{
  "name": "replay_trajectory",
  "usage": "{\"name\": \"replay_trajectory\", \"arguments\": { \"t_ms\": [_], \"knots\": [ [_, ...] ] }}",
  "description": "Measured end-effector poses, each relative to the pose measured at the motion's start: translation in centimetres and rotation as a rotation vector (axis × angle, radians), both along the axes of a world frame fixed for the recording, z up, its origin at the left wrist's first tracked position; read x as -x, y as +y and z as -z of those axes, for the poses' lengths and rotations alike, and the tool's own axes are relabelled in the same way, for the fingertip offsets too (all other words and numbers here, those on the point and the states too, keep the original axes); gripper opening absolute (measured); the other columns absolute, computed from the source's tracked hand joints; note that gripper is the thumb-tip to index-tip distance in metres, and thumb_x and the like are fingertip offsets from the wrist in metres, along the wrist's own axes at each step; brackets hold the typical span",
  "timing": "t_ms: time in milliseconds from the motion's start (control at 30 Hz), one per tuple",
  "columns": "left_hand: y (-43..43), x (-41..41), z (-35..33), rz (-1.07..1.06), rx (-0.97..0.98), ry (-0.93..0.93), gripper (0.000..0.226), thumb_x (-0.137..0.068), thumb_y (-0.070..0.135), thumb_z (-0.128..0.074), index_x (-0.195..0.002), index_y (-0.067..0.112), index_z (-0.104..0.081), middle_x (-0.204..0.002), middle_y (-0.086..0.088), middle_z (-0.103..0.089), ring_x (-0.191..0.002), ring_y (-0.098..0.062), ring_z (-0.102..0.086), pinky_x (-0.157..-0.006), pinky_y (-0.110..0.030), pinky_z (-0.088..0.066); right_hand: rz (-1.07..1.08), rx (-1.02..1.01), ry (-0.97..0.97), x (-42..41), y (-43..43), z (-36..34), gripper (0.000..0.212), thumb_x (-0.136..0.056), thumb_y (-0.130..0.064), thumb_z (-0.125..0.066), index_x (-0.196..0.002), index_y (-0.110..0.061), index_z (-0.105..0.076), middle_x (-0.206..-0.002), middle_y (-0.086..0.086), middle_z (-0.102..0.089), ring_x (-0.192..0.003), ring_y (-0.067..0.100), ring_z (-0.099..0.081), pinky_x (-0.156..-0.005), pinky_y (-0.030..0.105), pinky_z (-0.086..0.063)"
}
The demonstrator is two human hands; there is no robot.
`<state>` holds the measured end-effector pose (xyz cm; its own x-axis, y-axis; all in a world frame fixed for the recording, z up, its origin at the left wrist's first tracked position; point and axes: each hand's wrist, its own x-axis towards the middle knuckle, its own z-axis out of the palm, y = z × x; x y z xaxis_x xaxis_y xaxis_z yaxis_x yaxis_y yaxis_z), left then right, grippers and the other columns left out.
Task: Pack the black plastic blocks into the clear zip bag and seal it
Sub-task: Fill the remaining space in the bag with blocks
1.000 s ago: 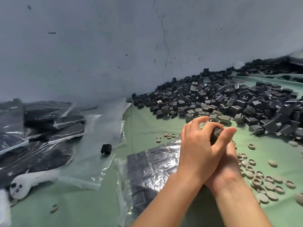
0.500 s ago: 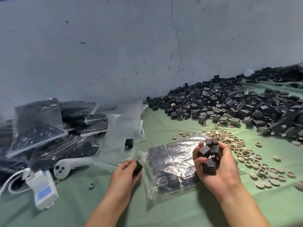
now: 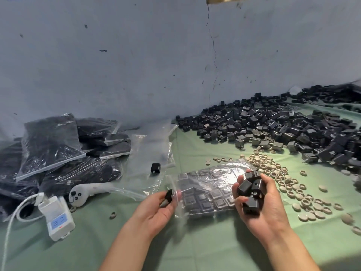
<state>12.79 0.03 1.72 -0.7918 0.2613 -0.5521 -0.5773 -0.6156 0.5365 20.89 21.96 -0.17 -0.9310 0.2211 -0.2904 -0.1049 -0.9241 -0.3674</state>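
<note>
Green cloth covered the work surface, set against a cracked blue-grey wall.

Task items:
- Clear zip bag: lay flat on the cloth between my hands, with black blocks in rows showing through the film.
- Left hand: thumb and fingers curled, pinching a single block right at the bag's left edge. Motion blur hid whether my fingers also touched the film.
- Right hand: palm up and cupped just beside the bag's right end, fingers curled round a handful of blocks.
- Loose black blocks: a wide heap at far right, running along the wall.

Other items:
- Beige rings: scattered between the heap and my right hand.
- Filled bags: stacked at far left.
- Empty bags: lay beside that stack, with a stray block resting on top.
- White controller: lay partly under the empty bags.
- White box: sat near the controller, with a cable attached.
</note>
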Motion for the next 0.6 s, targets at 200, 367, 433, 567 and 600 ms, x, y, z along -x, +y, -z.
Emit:
{"name": "replay_trajectory", "arguments": {
  "t_ms": [200,367,433,567,600],
  "knots": [
    [1.1,1.4,0.3,0.042,0.131,0.106,0.017,-0.098,0.0,-0.054,-0.096,-0.015,-0.061,-0.069,-0.022,-0.068,-0.051,-0.022,-0.067,-0.047,-0.03,-0.059,-0.009,-0.009,0.012,0.3,0.3,0.1,0.024,-0.089,-0.041,-0.064,-0.103,-0.022,-0.071,-0.096,0.003,-0.069,-0.075,0.018,-0.064,-0.04,0.019,-0.044],
    [2.1,2.5,0.9,0.148,0.502,0.301,0.017,-0.095,0.007,-0.062,-0.099,-0.007,-0.07,-0.069,-0.011,-0.072,-0.05,-0.012,-0.065,-0.047,-0.023,-0.054,-0.011,-0.013,0.029,0.6,0.3,0.3,0.025,-0.088,-0.04,-0.065,-0.104,-0.021,-0.069,-0.095,0.004,-0.069,-0.076,0.018,-0.063,-0.039,0.019,-0.044],
    [2.3,2.9,1.0,0.199,0.578,0.341,0.017,-0.094,0.006,-0.063,-0.096,-0.008,-0.072,-0.076,-0.014,-0.072,-0.055,-0.016,-0.067,-0.052,-0.026,-0.055,-0.01,-0.012,0.03,0.7,0.3,0.4,0.024,-0.088,-0.04,-0.065,-0.101,-0.021,-0.071,-0.094,0.005,-0.07,-0.075,0.019,-0.064,-0.039,0.02,-0.044],
    [2.1,3.8,1.0,0.114,0.605,0.335,0.021,-0.097,0.0,-0.045,-0.093,-0.009,-0.064,-0.071,-0.016,-0.07,-0.056,-0.022,-0.062,-0.055,-0.032,-0.056,-0.021,-0.006,0.037,0.8,0.3,0.3,0.022,-0.088,-0.04,-0.065,-0.094,-0.022,-0.074,-0.093,0.005,-0.07,-0.075,0.02,-0.064,-0.039,0.02,-0.044],
    [2.0,3.9,0.9,0.085,0.576,0.326,0.025,-0.101,0.008,-0.042,-0.095,-0.006,-0.062,-0.073,-0.017,-0.072,-0.057,-0.022,-0.064,-0.055,-0.033,-0.057,-0.021,-0.009,0.037,0.8,0.3,0.3,0.022,-0.088,-0.04,-0.065,-0.094,-0.021,-0.073,-0.093,0.005,-0.07,-0.075,0.02,-0.064,-0.039,0.02,-0.044]
  ]
}}
